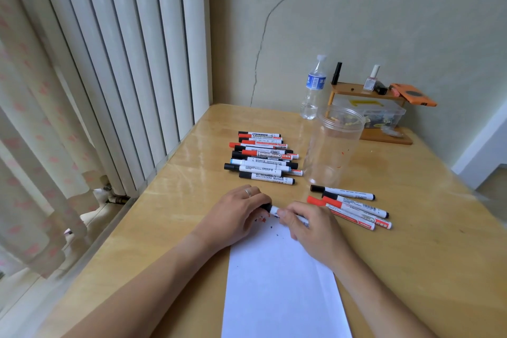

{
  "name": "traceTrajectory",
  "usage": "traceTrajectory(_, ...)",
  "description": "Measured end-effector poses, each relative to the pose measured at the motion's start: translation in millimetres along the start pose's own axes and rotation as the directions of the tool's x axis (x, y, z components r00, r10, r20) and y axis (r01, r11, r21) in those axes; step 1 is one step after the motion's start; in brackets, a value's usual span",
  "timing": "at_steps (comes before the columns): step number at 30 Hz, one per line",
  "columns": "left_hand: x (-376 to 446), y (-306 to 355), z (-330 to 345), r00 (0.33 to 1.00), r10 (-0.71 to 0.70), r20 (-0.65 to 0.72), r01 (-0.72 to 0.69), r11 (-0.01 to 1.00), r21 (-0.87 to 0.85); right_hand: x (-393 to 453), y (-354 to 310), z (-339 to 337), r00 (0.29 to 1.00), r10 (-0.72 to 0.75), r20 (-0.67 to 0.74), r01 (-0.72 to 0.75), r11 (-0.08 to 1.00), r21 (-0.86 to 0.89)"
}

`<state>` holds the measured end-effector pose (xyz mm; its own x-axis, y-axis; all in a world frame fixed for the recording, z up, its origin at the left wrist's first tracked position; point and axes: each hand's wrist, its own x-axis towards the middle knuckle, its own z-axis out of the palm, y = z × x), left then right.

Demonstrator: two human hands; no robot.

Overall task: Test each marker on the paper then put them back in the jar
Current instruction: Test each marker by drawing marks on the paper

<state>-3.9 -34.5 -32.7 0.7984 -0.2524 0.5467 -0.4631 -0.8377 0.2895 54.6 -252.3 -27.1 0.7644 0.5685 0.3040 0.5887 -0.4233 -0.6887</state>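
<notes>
Among the pile (263, 156) of markers at 12 o'clock from the hands, the nearest barrel reads "WHITEBOARD MARKER" and a red one higher up reads "WHITEBOARD"; another shows the same words upside down. The smaller print and barcodes are too fine to read. The bottle (314, 88) at 1 o'clock carries a blue label whose writing is illegible.

Both hands meet over the far end of the paper (282, 282), which lies on the table (170, 200). The left hand (236, 214), a ring on one finger, has its fingers curled closed around the black cap end of a marker (274, 211). The right hand (310, 225) pinches the white barrel of the same marker between thumb and fingers. The marker lies nearly level, just above the paper's far edge, where small red and black marks show.

Four markers (351, 207) lie loose at 2 o'clock, just right of the right hand. The clear jar (334, 145) stands upright between them and the pile, open at the top and with no markers inside.
</notes>
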Motion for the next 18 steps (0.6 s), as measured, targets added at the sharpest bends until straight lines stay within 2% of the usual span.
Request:
traceTrajectory(4, 0.2, -1.2, 1.6, 0.997, -0.077, 0.031, 0.079, 0.996, -0.044, 3.5, -0.3, 3.6, 0.999, 0.024, -0.022, -0.025, 0.999, -0.046)
traceTrajectory(10, 1.2, 0.3, -4.6, 0.971, -0.237, -0.004, 0.226, 0.931, -0.287, 7.0, -4.7, -8.6, 0.997, -0.049, -0.066, 0.045, 0.997, -0.068)
traceTrajectory(12, 5.0, 6.0, -6.6, 0.977, -0.210, -0.048, 0.196, 0.960, -0.201, 7.0, -5.6, -17.5, 0.993, -0.040, -0.107, 0.030, 0.995, -0.096)
traceTrajectory(15, 20.0, 16.4, -10.0, 0.987, -0.080, -0.138, 0.088, 0.995, 0.055, 0.2, -3.0, -35.3, 0.983, 0.029, -0.182, -0.049, 0.993, -0.103)
traceTrajectory(18, 42.3, 45.3, 1.4, 0.991, -0.029, -0.128, 0.049, 0.987, 0.156, -21.3, 6.4, -62.7, 0.953, 0.104, -0.285, -0.136, 0.986, -0.096)
